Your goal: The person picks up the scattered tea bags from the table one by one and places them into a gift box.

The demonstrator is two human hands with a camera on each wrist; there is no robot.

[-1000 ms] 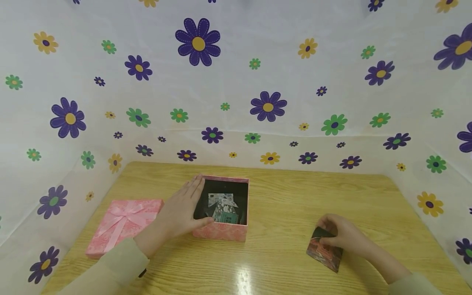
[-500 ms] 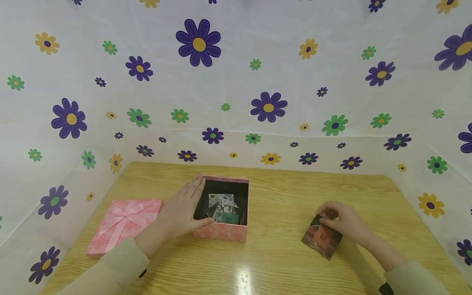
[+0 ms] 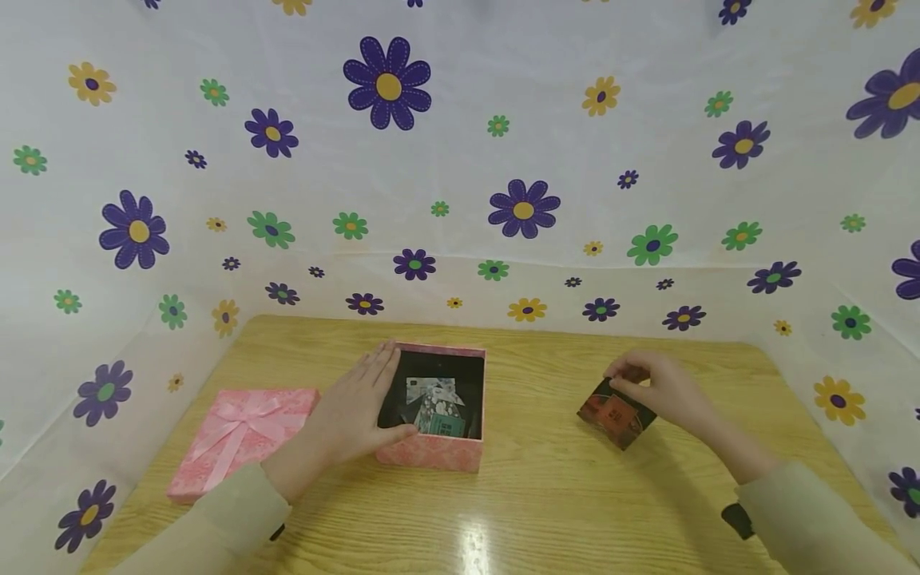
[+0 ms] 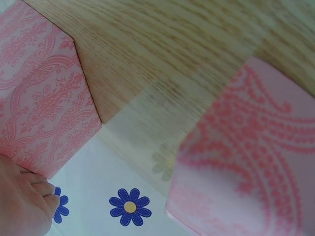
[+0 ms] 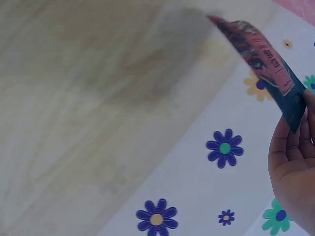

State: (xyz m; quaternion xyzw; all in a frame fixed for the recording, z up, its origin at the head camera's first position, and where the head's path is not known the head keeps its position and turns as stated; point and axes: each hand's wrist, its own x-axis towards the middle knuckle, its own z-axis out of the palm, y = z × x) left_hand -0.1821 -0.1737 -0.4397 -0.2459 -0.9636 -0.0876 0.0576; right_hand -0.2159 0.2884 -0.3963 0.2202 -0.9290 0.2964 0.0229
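An open pink box stands mid-table with a black inside and a few printed packets in it. My left hand lies flat against the box's left wall, fingers straight, thumb at the front corner; the left wrist view shows the patterned box wall and fingertips. My right hand pinches a dark red and black packet by its upper edge and holds it off the table, right of the box. The right wrist view shows that packet edge-on, held by the fingers.
A pink lid with a ribbon bow lies at the left of the wooden table; it fills the left wrist view's right side. White cloth with purple, green and yellow flowers walls in the back and both sides.
My right hand has lifted the packet off the table and carried it up and leftward, toward the box. The left hand and box stay as they were.
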